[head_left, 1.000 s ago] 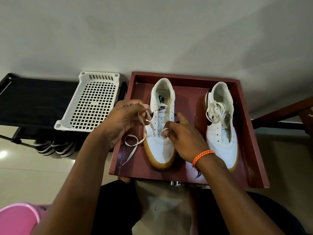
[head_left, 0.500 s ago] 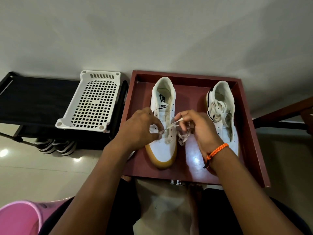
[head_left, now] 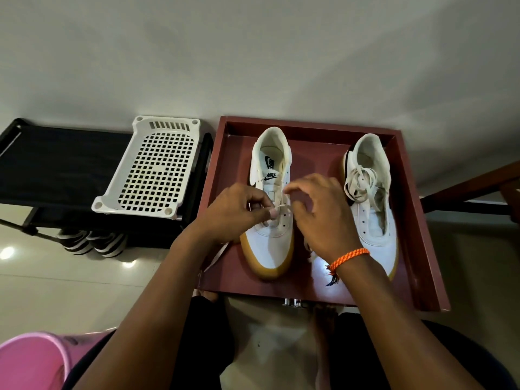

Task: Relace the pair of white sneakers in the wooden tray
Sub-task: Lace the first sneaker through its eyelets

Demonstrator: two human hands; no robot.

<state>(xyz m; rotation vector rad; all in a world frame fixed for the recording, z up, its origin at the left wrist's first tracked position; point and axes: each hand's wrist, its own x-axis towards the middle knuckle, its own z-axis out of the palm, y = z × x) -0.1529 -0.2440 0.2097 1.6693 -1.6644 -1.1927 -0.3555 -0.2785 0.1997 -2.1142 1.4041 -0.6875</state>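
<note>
Threading: left hand (head_left: 239,211) pinches the lace (head_left: 281,207) over the left sneaker (head_left: 271,220) near the wooden tray (head_left: 422,235) left wall; right hand (head_left: 323,218) hovers loosely curled, holding nothing I can see. Risk: lace tip slips or skips an eyelet. Right sneaker (head_left: 371,198) hugs the right wall; open room between the shoes.

A white perforated plastic basket (head_left: 153,167) lies on a low black shelf (head_left: 56,167), at the shelf's right end. Beneath that shelf, on the glossy pale tiled floor (head_left: 70,291), sit black-and-white striped sandals (head_left: 92,242). Near the basket's side but much closer to the camera, at the lower left corner, is the rim of a pink plastic tub (head_left: 31,361), and a plain grey wall (head_left: 253,52) rises behind the shelf.
</note>
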